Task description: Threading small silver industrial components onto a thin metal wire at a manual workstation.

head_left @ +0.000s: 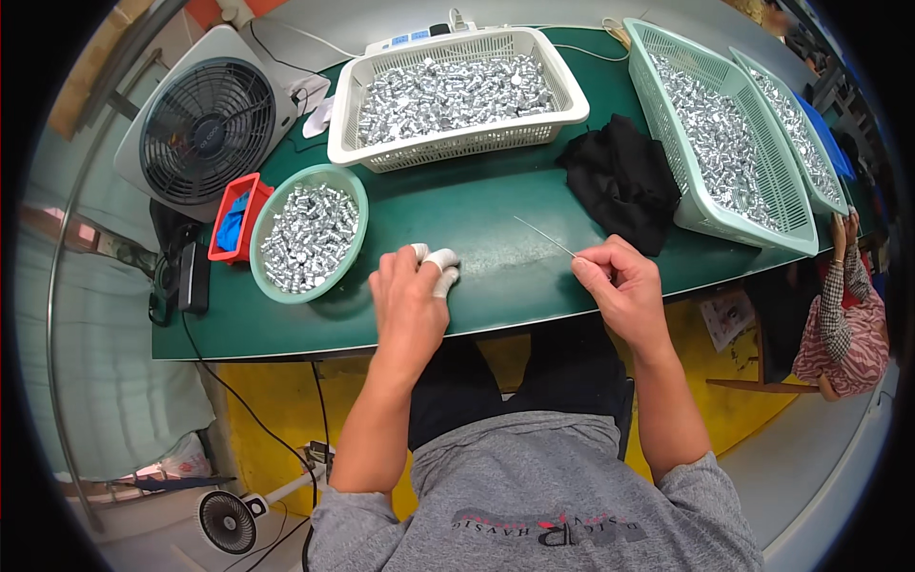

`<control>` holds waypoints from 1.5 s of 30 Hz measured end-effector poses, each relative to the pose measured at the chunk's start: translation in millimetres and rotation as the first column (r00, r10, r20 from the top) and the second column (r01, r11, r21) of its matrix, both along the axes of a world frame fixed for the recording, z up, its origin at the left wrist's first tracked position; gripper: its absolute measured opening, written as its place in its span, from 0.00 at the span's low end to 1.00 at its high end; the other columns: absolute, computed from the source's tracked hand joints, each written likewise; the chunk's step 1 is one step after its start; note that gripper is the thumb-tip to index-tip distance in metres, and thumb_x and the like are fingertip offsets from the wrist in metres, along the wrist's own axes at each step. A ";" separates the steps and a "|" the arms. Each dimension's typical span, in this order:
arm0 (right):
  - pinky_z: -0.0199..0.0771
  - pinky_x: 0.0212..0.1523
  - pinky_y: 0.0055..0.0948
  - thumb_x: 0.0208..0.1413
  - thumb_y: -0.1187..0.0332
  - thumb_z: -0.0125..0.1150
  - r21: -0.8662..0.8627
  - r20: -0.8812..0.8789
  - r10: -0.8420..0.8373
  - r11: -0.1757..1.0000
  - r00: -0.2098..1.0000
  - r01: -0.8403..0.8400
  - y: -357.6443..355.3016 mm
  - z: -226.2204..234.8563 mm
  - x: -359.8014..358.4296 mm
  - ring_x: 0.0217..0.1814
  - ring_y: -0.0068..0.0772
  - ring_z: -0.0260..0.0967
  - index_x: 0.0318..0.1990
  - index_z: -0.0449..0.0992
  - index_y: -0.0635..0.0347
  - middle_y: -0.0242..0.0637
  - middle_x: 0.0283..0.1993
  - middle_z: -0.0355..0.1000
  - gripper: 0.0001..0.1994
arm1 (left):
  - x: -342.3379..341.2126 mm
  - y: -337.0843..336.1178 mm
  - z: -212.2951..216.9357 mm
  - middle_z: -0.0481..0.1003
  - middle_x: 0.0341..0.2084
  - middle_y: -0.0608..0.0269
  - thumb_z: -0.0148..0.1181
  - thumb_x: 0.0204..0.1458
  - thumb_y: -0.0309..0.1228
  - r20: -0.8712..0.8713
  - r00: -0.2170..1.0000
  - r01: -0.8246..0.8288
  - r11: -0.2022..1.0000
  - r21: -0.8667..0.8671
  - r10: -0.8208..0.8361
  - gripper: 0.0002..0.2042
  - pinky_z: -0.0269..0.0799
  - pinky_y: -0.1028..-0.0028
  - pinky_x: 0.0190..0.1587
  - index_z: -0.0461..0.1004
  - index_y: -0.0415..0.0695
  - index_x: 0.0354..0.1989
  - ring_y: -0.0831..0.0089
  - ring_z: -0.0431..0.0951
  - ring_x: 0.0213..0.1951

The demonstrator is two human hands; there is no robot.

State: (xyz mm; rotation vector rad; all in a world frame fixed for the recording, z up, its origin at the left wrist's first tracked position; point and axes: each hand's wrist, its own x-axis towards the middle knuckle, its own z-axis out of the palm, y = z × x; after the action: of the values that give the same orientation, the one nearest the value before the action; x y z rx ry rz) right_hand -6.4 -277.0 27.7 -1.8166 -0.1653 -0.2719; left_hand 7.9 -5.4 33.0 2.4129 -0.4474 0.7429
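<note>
My right hand (624, 286) pinches a thin metal needle-like rod (543, 236) between thumb and fingers. The rod points up and left over the green table. On the left, my left hand (410, 300) is closed above the table's near part, with white coverings on several fingertips. What it holds, if anything, is hidden. Beside it stands a round pale green basin (356, 232) full of small silvery metal cylinders (307, 238). A black cloth (620, 181) lies crumpled beyond my right hand.
A white basket (457, 151) and two green baskets (710, 205) (827, 195) hold more metal pieces. At left are a red bin (227, 254) with something blue inside and a large fan (205, 129). Cables run along the left. Another person (843, 329) works at far right.
</note>
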 end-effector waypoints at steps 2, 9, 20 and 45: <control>0.55 0.30 0.18 0.58 0.77 0.66 0.003 0.012 0.006 1.000 1.000 -0.006 -0.2 4.2 1.3 0.28 0.14 0.56 0.35 0.81 0.66 0.24 0.28 0.64 0.02 | -1.3 -0.7 -5.8 0.77 0.38 0.53 0.64 0.56 0.21 -0.073 0.992 0.090 0.984 -0.155 -0.102 0.07 0.75 0.68 0.42 0.79 0.40 0.42 0.62 0.78 0.41; 0.59 0.29 0.19 0.56 0.77 0.68 0.004 0.066 -0.013 1.000 0.998 0.013 -3.3 8.5 10.2 0.27 0.16 0.59 0.34 0.81 0.65 0.27 0.28 0.66 0.02 | -2.5 -2.9 -4.8 0.78 0.40 0.55 0.59 0.63 0.24 -0.212 0.817 -0.128 0.190 -0.973 -0.536 0.07 0.78 0.69 0.43 0.76 0.40 0.47 0.66 0.80 0.38; 0.56 0.27 0.18 0.58 0.79 0.66 -0.124 0.142 -0.038 0.991 0.989 0.056 3.5 -8.3 6.8 0.27 0.14 0.57 0.35 0.80 0.67 0.26 0.29 0.64 0.01 | -8.9 -15.3 -23.7 0.77 0.41 0.60 0.58 0.61 0.17 -0.138 0.835 -0.021 0.220 -0.975 -0.533 0.11 0.78 0.72 0.42 0.73 0.39 0.51 0.73 0.79 0.38; 0.60 0.28 0.21 0.55 0.80 0.67 -0.156 0.188 -0.074 0.982 0.979 0.104 8.9 -5.2 5.1 0.29 0.20 0.61 0.37 0.82 0.65 0.30 0.30 0.65 0.03 | 13.7 -32.8 9.2 0.76 0.39 0.62 0.63 0.57 0.17 -0.130 0.888 0.046 0.367 -0.929 -0.441 0.15 0.76 0.77 0.38 0.73 0.39 0.52 0.78 0.77 0.39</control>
State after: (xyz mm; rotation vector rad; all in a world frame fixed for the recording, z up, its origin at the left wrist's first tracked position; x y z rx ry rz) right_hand -1.2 -268.2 22.5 -1.9660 -0.2406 -0.5011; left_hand 21.7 -38.2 42.2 1.2883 -0.1475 0.2310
